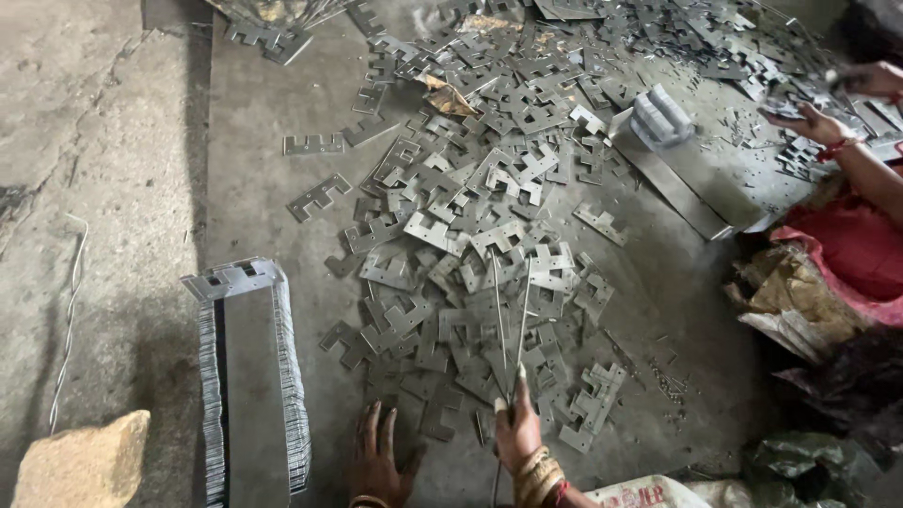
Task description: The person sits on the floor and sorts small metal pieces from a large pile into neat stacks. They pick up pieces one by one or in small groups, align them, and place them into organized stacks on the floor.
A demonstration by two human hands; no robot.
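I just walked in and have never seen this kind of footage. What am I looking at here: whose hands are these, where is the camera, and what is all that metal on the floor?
There is no machine here. A person wears a camera on the head, so the single picture looks down at their own two bare hands. The left hand rests flat on the concrete floor, fingers spread, holding nothing. The right hand has its grip closed on two thin metal rods that point away over the heap. That heap is a big scatter of flat grey notched metal plates, all much the same shape. To the left lies a long neat stack of such plates, and a pale stone block sits in the corner. At the upper right, another person's hand reaches into the plates; that is a co-worker.
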